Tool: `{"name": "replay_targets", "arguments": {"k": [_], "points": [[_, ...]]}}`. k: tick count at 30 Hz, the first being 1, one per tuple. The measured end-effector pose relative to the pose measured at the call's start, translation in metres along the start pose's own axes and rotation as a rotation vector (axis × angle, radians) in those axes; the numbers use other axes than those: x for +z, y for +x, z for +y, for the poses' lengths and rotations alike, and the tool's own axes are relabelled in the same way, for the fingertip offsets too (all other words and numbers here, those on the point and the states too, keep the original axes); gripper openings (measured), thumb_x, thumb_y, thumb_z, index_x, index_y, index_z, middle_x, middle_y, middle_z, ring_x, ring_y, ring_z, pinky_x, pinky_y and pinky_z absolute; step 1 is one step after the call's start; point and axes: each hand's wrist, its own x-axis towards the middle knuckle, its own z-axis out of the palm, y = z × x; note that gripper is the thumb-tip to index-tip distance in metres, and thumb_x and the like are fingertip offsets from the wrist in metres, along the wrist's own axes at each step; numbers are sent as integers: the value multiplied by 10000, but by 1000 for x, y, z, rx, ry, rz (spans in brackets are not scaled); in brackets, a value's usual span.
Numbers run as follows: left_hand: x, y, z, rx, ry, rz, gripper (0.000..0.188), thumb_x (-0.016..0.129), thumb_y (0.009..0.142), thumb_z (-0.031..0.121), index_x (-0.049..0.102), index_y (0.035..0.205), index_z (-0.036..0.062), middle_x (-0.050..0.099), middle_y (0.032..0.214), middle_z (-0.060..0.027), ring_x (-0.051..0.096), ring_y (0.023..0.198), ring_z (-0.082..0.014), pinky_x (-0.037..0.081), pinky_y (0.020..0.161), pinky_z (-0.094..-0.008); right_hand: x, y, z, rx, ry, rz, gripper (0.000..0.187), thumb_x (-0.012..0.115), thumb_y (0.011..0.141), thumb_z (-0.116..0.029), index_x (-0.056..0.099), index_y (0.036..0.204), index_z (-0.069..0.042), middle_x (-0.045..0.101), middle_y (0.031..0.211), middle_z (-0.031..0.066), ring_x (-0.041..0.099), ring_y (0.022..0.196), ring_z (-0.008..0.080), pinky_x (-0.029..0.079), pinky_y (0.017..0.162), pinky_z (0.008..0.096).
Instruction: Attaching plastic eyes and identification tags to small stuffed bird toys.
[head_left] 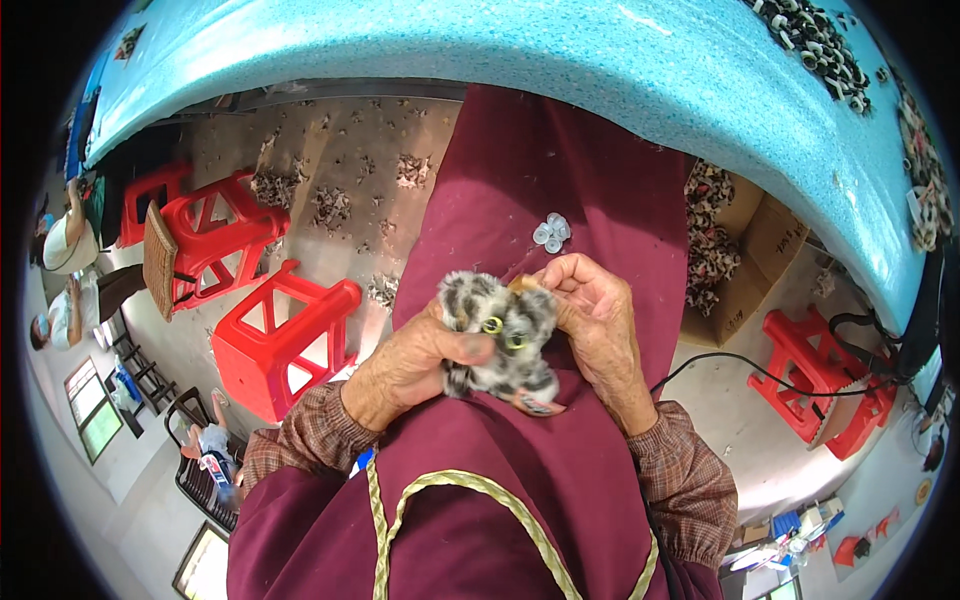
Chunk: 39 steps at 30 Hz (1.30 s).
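Note:
Over my lap I hold a small plush animal piece [500, 340] in spotted grey, white and black fur, with two yellow-green ringed eyes. My left hand [425, 355] is closed round its left side, the thumb lying across the front beside an eye. At its upper right edge, the fingers of my right hand [590, 305] are pinched together by a small tan part [524, 284]. Whether those fingertips also grip something smaller is hidden. Beyond my hands, a few small translucent plastic caps [552, 232] lie clustered on my maroon apron [470, 440].
A blue speckled table [400, 40] curves across the front, with a pile of black-and-white parts [825, 55] at its right. Below stands a cardboard box [765, 250] beside spotted plush pieces [708, 245]. Red stools [280, 335] stand left and right; scraps [330, 205] litter the floor.

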Motion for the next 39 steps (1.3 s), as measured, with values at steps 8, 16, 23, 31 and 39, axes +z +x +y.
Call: {"name": "replay_targets", "arguments": {"k": [8,16,23,31,39], "points": [[2,-4,-7,-86,-124,149,349,587,922,258,589,1111,-35,664,1038,-116,667,921,-205,553,833,-349,-3,-7,-1,64,10,-4,46,576,902,-43,546,913,-10,618,871,16,570,761,48,462,675,173],[12,-5,-4,-87,239,215,356,707,835,205,612,1088,-27,679,987,-95,672,833,-163,567,742,-288,-11,-11,-17,24,-52,-130,386,620,899,-347,583,1059,3,630,1000,70,578,951,112,470,832,260],[6,-4,-10,-72,-85,-72,475,746,779,116,551,1201,16,653,1062,-87,643,935,-179,540,839,-341,-5,-16,-28,138,-34,-197,283,683,857,-156,582,1058,16,638,988,60,591,924,93,471,826,227],[16,-5,-17,-71,-164,105,370,596,909,261,561,1154,-14,650,1070,-109,652,965,-218,537,870,-382,-10,-12,-20,97,39,-164,264,692,849,-154,583,1019,17,628,951,41,581,866,78,467,796,216],[26,-3,-12,-93,-120,127,391,555,934,321,571,1140,-11,648,1062,-112,651,954,-213,538,861,-369,-9,-5,-15,119,102,-89,227,713,833,-159,615,963,-1,634,859,14,566,789,51,449,721,189]]}}
